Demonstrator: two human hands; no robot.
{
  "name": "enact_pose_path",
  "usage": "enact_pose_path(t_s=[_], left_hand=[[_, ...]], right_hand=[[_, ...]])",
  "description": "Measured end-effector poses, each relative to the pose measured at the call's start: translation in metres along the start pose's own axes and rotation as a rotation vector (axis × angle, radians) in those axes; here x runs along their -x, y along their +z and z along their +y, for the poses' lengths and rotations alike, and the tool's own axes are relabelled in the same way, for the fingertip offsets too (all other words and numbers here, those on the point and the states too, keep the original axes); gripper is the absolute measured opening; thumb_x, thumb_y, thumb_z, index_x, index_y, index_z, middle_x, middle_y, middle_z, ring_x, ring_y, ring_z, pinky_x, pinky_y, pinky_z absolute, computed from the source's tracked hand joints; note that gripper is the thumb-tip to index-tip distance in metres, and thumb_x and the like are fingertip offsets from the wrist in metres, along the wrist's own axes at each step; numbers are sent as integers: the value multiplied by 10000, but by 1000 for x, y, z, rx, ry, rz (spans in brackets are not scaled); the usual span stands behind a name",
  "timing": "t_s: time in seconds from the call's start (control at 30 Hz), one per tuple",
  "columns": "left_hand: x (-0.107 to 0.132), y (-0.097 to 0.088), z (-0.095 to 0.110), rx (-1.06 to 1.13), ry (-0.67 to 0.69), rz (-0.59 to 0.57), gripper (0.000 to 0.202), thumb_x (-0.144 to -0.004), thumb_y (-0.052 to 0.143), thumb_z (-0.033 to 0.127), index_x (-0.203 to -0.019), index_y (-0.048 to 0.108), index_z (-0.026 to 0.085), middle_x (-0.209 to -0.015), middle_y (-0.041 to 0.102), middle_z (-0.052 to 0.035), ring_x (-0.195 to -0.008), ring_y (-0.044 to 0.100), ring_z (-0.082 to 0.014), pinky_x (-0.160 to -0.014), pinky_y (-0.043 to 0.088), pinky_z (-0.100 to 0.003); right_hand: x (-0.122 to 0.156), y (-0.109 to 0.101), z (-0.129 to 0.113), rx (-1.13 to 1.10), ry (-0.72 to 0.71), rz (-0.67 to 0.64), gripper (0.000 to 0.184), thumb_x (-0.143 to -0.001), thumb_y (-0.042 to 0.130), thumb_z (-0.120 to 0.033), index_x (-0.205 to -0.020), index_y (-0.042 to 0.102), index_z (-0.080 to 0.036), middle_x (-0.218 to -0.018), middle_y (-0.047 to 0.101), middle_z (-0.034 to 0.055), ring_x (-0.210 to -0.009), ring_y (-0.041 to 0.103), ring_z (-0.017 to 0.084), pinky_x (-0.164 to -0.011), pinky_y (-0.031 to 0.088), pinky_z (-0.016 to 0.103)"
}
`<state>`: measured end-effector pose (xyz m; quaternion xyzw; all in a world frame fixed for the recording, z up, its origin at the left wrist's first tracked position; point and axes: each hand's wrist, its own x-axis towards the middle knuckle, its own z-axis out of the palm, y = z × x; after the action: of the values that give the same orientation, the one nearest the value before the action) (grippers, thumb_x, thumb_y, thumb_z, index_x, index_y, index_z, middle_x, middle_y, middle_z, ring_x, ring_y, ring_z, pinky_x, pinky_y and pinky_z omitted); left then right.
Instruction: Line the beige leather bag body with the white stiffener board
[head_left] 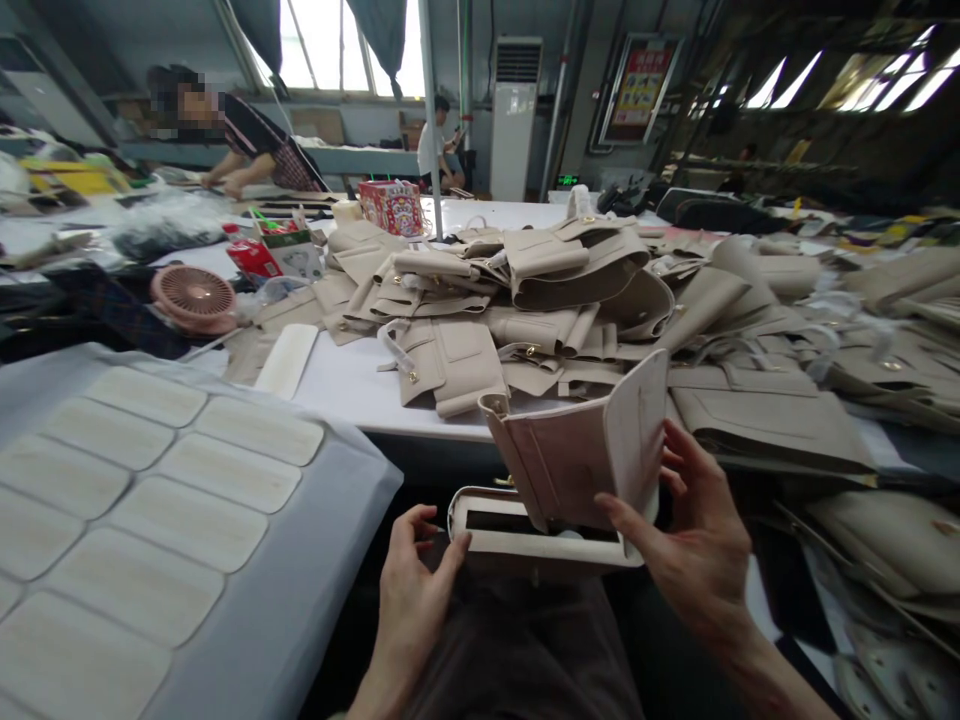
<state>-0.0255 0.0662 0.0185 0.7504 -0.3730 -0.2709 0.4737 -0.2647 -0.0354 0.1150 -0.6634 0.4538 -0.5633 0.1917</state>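
Note:
An unfinished beige leather handbag (562, 450) is held over my lap, its panels standing up and one side piece folded toward the right. Beneath them lies a rectangular rim (540, 546) with a pale edge around a dark opening. The left end of this rim sits between the thumb and curled fingers of my left hand (420, 570). My right hand (694, 530) grips the upright side piece, thumb on the inner face and fingers behind it. Whether the rim and panels are joined at the back is hidden.
Beige bag pieces (450, 360) are heaped across the white table ahead. Several pale rounded panels (191, 535) lie in rows on a grey-covered surface at left. A pink fan (193, 297) and a red patterned box (391, 207) stand beyond. A co-worker (255, 145) bends over the far-left table.

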Motion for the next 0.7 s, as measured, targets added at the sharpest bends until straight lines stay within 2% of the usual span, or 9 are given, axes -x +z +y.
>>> enact_pose_path(t_s=[0.1,0.17,0.33,0.57,0.7], left_hand=[[-14,10,-8,31,-54,-107,559,-762,673,636,-1103,548,210,-1027,639,-66,-941,639,-261,-843,527,-410],[-18,16,-9,80,-82,-133,531,-768,658,641,-1057,557,207,-985,653,-55,-908,643,-249,-818,525,-388],[-18,20,-16,182,-139,-138,519,-771,668,625,-1062,554,210,-979,667,-48,-892,658,-236,-796,532,-354],[-15,24,-18,269,-183,-122,528,-778,679,611,-1097,539,213,-1059,668,-67,-976,663,-257,-843,539,-363],[-13,26,-19,339,-201,-118,524,-780,690,591,-1102,534,209,-1072,658,-71,-1002,650,-259,-852,529,-354]], right_hand=[[8,10,6,21,-50,-27,821,-719,846,-298,-1434,445,-313,-1382,528,117,-1195,539,327,-980,466,572],[11,14,11,61,-110,-66,821,-743,826,-273,-1453,416,-293,-1373,518,127,-1223,525,326,-1011,459,577],[12,11,21,218,-355,-61,874,-751,817,-196,-1492,356,-235,-1322,530,145,-1218,539,297,-989,510,476],[11,13,26,306,-379,31,865,-734,845,-229,-1474,397,-197,-1277,562,164,-1172,577,328,-945,535,498],[19,18,30,306,-411,-58,892,-760,811,-189,-1510,329,-208,-1322,529,174,-1207,550,340,-955,534,516]])
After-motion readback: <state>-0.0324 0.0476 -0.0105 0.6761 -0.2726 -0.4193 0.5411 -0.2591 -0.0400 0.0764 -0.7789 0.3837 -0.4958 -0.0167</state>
